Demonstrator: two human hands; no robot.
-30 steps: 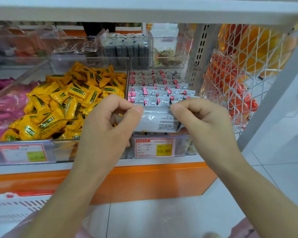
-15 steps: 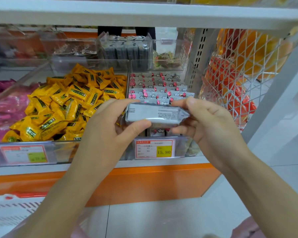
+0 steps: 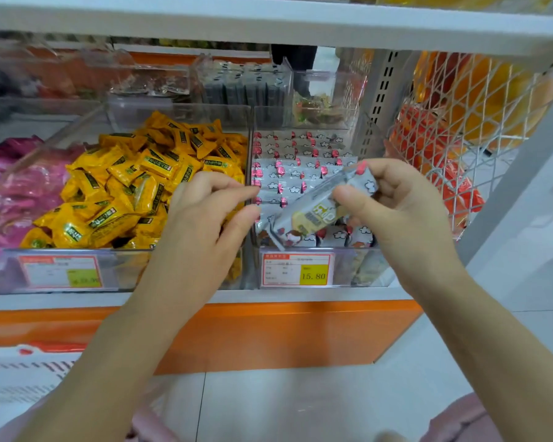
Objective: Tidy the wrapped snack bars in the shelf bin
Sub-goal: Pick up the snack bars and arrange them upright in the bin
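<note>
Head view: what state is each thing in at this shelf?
Snack bar, held tilted, printed face up.
Right hand, gripping that bar.
Left hand, fingers curled by the bar's end; contact unclear.
Bin, nearly full of bars in rows.
Yellow candies, heaped loose.
</note>
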